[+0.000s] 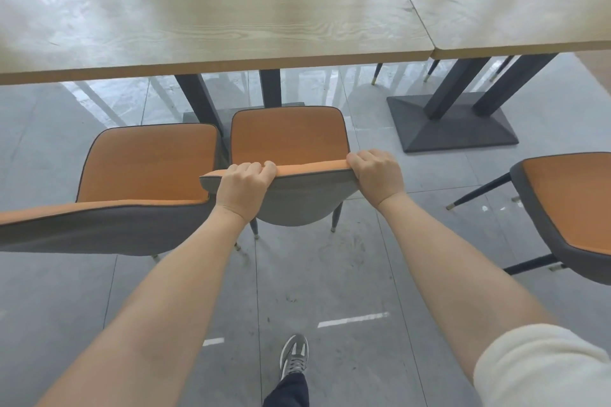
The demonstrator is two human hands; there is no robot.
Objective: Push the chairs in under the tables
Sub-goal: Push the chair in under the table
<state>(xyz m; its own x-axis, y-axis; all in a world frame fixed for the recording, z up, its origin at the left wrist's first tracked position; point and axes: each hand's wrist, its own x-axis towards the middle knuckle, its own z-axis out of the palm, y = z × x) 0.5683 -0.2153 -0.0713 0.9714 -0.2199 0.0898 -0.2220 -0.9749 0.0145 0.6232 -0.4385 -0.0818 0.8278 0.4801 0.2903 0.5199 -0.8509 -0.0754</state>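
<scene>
Head view — left hand (243, 187), right hand (377, 175) — fingers curled over middle chair (287, 139) backrest

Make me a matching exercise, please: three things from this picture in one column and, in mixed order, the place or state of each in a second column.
Things:
1. middle chair
2. right chair
3. shoe

Places or states:
A. near the bottom edge of the picture
B. gripped at its backrest by the left hand and the right hand
C. cut off by the right edge, untouched

Pairs: 1-B, 2-C, 3-A
</scene>
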